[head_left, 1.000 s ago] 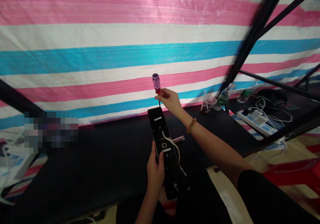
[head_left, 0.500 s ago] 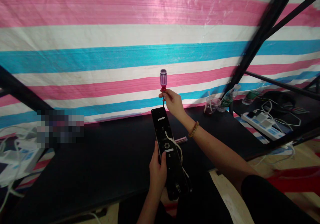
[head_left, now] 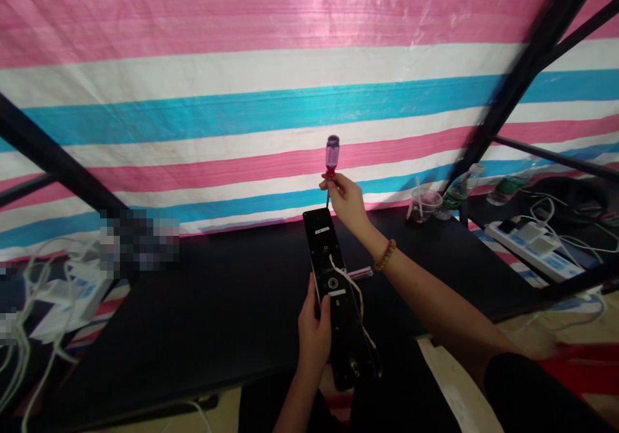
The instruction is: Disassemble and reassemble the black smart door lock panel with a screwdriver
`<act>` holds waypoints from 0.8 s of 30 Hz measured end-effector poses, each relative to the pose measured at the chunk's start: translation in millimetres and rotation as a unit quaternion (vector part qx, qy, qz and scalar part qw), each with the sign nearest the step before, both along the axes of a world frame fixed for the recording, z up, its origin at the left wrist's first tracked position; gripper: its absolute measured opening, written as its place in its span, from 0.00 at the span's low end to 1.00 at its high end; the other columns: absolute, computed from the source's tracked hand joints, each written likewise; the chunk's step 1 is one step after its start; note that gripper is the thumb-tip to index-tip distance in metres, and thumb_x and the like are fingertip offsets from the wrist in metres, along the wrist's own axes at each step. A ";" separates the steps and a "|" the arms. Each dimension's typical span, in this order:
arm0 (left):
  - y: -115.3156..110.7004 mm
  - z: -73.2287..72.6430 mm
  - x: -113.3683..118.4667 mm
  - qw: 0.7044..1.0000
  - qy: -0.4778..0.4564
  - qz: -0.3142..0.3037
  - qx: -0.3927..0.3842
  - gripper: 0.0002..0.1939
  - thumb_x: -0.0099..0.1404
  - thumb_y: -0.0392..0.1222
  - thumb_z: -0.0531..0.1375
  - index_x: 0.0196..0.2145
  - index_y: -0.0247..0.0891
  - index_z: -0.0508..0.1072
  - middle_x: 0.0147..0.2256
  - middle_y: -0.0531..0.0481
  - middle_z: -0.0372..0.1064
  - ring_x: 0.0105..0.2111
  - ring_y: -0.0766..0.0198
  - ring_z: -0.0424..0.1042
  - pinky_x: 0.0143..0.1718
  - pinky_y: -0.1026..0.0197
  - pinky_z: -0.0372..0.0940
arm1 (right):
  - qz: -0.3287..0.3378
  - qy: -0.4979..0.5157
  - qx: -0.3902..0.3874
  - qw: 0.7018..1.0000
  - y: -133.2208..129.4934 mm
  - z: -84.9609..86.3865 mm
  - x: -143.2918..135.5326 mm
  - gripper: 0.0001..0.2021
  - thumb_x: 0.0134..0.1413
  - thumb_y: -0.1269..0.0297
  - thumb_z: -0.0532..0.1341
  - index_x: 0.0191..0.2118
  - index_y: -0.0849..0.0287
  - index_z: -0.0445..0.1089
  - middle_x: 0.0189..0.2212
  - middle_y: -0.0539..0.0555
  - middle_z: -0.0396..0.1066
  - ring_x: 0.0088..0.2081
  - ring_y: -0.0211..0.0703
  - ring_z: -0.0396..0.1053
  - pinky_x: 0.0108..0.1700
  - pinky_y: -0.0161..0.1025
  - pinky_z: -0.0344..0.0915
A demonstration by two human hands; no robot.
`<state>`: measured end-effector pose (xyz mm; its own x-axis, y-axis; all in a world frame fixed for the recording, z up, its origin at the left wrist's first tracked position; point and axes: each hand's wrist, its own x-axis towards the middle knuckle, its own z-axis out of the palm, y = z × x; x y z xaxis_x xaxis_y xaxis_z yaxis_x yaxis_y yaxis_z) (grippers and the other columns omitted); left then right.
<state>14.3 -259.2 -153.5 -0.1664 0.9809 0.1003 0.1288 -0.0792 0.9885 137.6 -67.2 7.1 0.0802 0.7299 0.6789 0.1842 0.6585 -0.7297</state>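
A long black device panel is tilted up over the near edge of the black table, a pale cable running along its right side. My left hand grips the panel's left edge near its middle. My right hand pinches the shaft of a screwdriver with a clear purple and red handle, held upright. The screwdriver's tip is at the top right corner of the panel. A second purplish tool handle lies on the table behind the panel, partly hidden.
On the black table, a plastic cup and a green-labelled bottle stand at the back right. Power strips with white cables sit at both sides. A striped sheet hangs behind, between black metal posts.
The whole view has shifted, so the hands, panel and table appear slightly further right. The grip on the panel and on the screwdriver looks the same.
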 end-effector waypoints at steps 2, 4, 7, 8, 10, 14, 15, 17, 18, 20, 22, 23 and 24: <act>-0.6 -0.7 0.3 1.000 -0.013 0.000 0.003 0.32 0.71 0.52 0.56 0.69 0.42 0.56 0.68 0.46 0.56 0.68 0.55 0.56 0.68 0.53 0.52 | -0.025 -0.005 0.000 1.000 -3.0 0.6 -0.7 0.08 0.61 0.60 0.59 0.38 0.56 0.74 0.32 0.52 0.75 0.34 0.42 0.73 0.33 0.38 0.70; -1.2 -0.3 0.5 1.000 -0.021 0.002 0.004 0.32 0.70 0.52 0.57 0.69 0.43 0.57 0.68 0.46 0.57 0.67 0.54 0.57 0.68 0.52 0.52 | -0.045 0.002 -0.002 0.999 -4.8 1.2 -1.1 0.08 0.58 0.58 0.62 0.34 0.56 0.75 0.32 0.52 0.73 0.33 0.41 0.71 0.31 0.37 0.69; -2.0 1.5 0.6 1.000 -0.026 0.003 0.010 0.32 0.70 0.52 0.57 0.68 0.42 0.58 0.68 0.45 0.57 0.68 0.54 0.56 0.68 0.51 0.52 | -0.053 0.037 -0.010 0.998 -4.4 0.6 -0.1 0.08 0.54 0.58 0.66 0.36 0.56 0.76 0.31 0.51 0.73 0.32 0.41 0.70 0.32 0.38 0.70; -2.2 2.1 0.6 1.000 -0.027 0.003 0.012 0.32 0.70 0.51 0.57 0.68 0.42 0.58 0.68 0.45 0.56 0.68 0.53 0.56 0.68 0.50 0.51 | -0.051 0.049 -0.014 0.997 -3.9 -0.1 0.6 0.09 0.53 0.59 0.66 0.37 0.57 0.75 0.31 0.51 0.73 0.31 0.41 0.71 0.33 0.40 0.71; -2.5 3.2 0.7 0.999 -0.032 0.002 0.012 0.32 0.70 0.51 0.57 0.68 0.41 0.59 0.68 0.45 0.56 0.68 0.53 0.55 0.68 0.50 0.51 | -0.041 0.056 -0.017 0.997 -3.4 -1.3 1.9 0.08 0.55 0.59 0.65 0.38 0.57 0.75 0.30 0.51 0.75 0.32 0.42 0.73 0.36 0.42 0.71; -3.0 4.3 1.2 0.999 -0.042 0.000 0.007 0.32 0.70 0.51 0.57 0.68 0.41 0.59 0.68 0.45 0.56 0.68 0.55 0.56 0.69 0.51 0.50 | -0.025 0.023 -0.005 0.999 -4.9 -1.4 2.9 0.09 0.60 0.61 0.59 0.40 0.56 0.74 0.34 0.54 0.77 0.36 0.44 0.75 0.37 0.42 0.71; -3.1 4.6 1.4 0.999 -0.045 0.000 0.007 0.32 0.70 0.51 0.57 0.68 0.41 0.59 0.68 0.45 0.57 0.68 0.55 0.56 0.68 0.51 0.50 | -0.032 0.020 -0.001 0.999 -5.2 -1.1 2.7 0.08 0.59 0.61 0.59 0.39 0.56 0.74 0.35 0.54 0.77 0.37 0.44 0.74 0.36 0.41 0.71; -3.4 5.1 1.5 0.999 -0.048 0.001 0.006 0.32 0.70 0.50 0.57 0.68 0.41 0.59 0.67 0.45 0.57 0.67 0.55 0.56 0.68 0.51 0.51 | -0.047 0.024 0.001 0.999 -5.0 -0.9 1.8 0.07 0.56 0.60 0.62 0.37 0.56 0.74 0.35 0.54 0.76 0.36 0.44 0.73 0.34 0.40 0.71; -3.5 5.3 1.6 0.999 -0.049 0.001 0.005 0.32 0.70 0.50 0.58 0.68 0.41 0.59 0.67 0.45 0.57 0.67 0.54 0.57 0.68 0.51 0.51 | -0.052 0.031 -0.002 0.998 -4.5 -1.2 1.3 0.07 0.55 0.60 0.64 0.36 0.56 0.74 0.34 0.53 0.75 0.35 0.43 0.73 0.34 0.40 0.71; -3.7 5.5 1.6 0.999 -0.050 0.000 0.005 0.31 0.70 0.50 0.57 0.68 0.40 0.59 0.67 0.45 0.57 0.67 0.54 0.57 0.68 0.50 0.51 | -0.044 0.050 -0.014 0.998 -3.3 -2.6 0.7 0.07 0.53 0.60 0.65 0.37 0.56 0.73 0.31 0.51 0.75 0.32 0.42 0.73 0.36 0.42 0.72; -3.9 5.1 1.5 0.999 -0.052 -0.003 0.006 0.31 0.70 0.50 0.57 0.67 0.40 0.59 0.67 0.45 0.57 0.67 0.54 0.56 0.68 0.50 0.51 | -0.029 0.055 -0.018 0.998 -2.8 -4.5 0.6 0.07 0.56 0.60 0.63 0.39 0.56 0.73 0.32 0.51 0.76 0.33 0.42 0.74 0.38 0.43 0.72; -3.9 4.6 1.4 0.999 -0.052 -0.005 0.006 0.31 0.70 0.50 0.57 0.67 0.40 0.59 0.67 0.45 0.57 0.67 0.54 0.56 0.68 0.50 0.51 | -0.027 0.052 -0.015 0.998 -2.9 -5.3 0.8 0.08 0.58 0.61 0.61 0.40 0.56 0.72 0.33 0.52 0.77 0.34 0.43 0.75 0.38 0.43 0.72; -3.9 4.0 1.3 0.999 -0.052 -0.006 0.006 0.31 0.70 0.50 0.57 0.68 0.40 0.59 0.68 0.45 0.57 0.67 0.54 0.56 0.68 0.51 0.51 | -0.028 0.046 -0.011 0.998 -3.3 -6.0 1.2 0.08 0.60 0.61 0.59 0.41 0.56 0.72 0.34 0.53 0.77 0.36 0.44 0.75 0.38 0.44 0.72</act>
<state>15.6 -263.1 -149.6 -0.1647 0.9818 0.0944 0.0236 -0.0918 0.9955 138.7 -70.6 1.1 0.1823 0.7376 0.6502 0.1509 0.6325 -0.7598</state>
